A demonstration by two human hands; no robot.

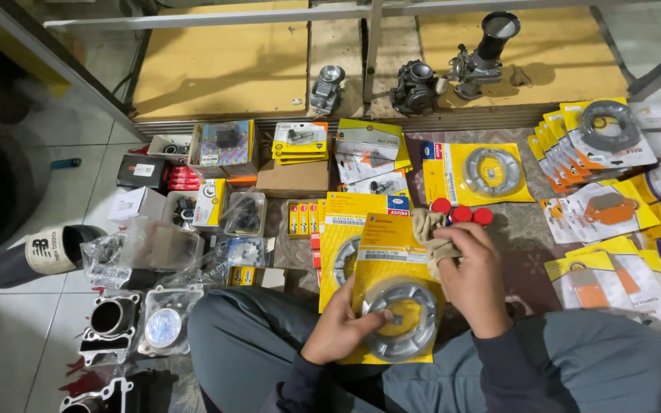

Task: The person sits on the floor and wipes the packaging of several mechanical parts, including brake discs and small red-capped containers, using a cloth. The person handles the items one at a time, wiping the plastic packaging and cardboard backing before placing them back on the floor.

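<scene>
- A tiled floor (9, 329) and a patterned mat (525, 229) carry spread-out motorcycle parts, in front of a low shelf with yellow boards (223, 65).
- Nearest, over the person's crossed legs, the left hand (342, 329) grips the yellow packet (392, 294) at its lower edge, fingers on the grey ring-shaped part sealed inside.
- The right hand (472, 279) is closed on a beige cloth (431, 233), pressed to the packet's upper right — by my reading, wiping is under way.
- A next stroke would call for the left hand to steady the packet.
- Farther off — carburettors (418, 86) on the shelf.
</scene>
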